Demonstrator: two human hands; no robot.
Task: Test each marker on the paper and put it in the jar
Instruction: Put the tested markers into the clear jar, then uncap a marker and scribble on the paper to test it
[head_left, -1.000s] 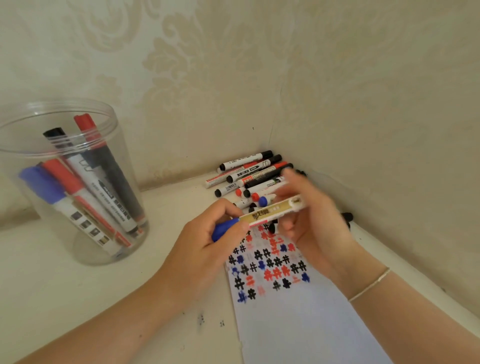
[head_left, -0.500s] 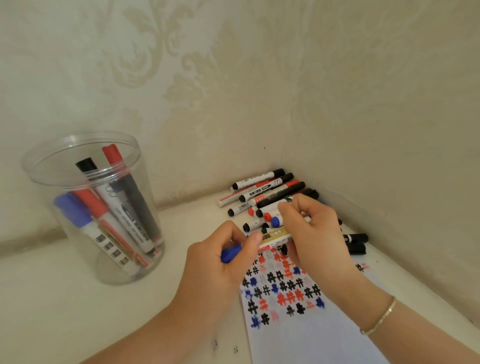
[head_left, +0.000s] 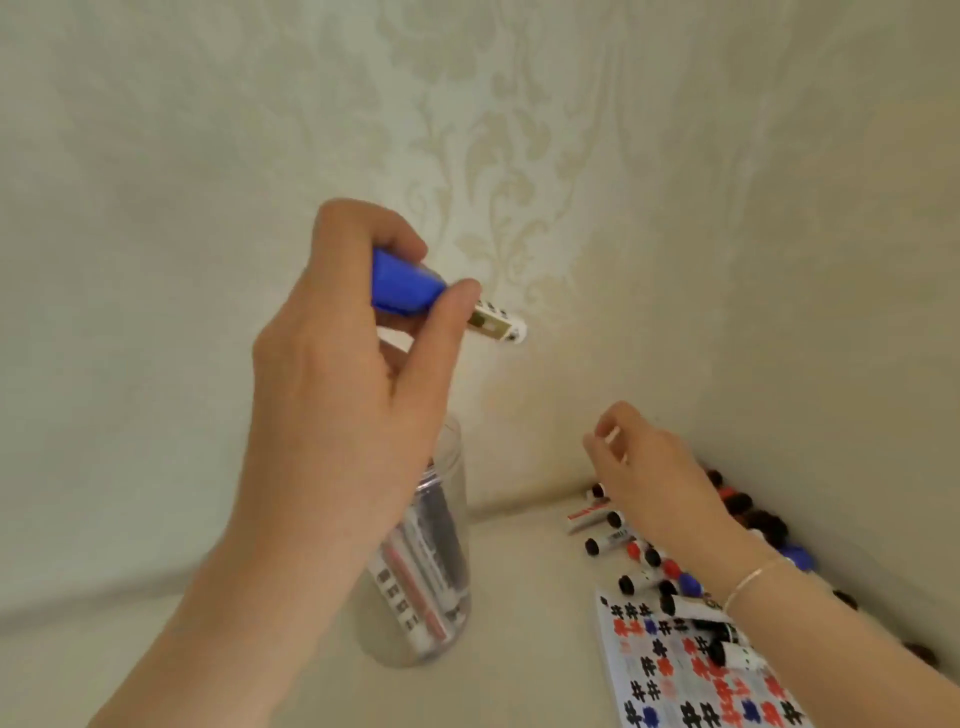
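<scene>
Jar left, loose markers right, paper in front
Markers stand inside the jar (head_left: 441, 519); the marker pile (head_left: 639, 556) lies in the wall corner, partly on the paper (head_left: 691, 691)

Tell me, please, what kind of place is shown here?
Probably a room in a home: damask-patterned wallpaper on both walls of a corner, and a pale surface with a clear jar, loose markers and test paper.

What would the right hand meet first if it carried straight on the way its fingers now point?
Probably the patterned cream wall. The right hand hovers over the heap of capped markers, its curled fingers aimed at the corner; depth is unclear.
</scene>
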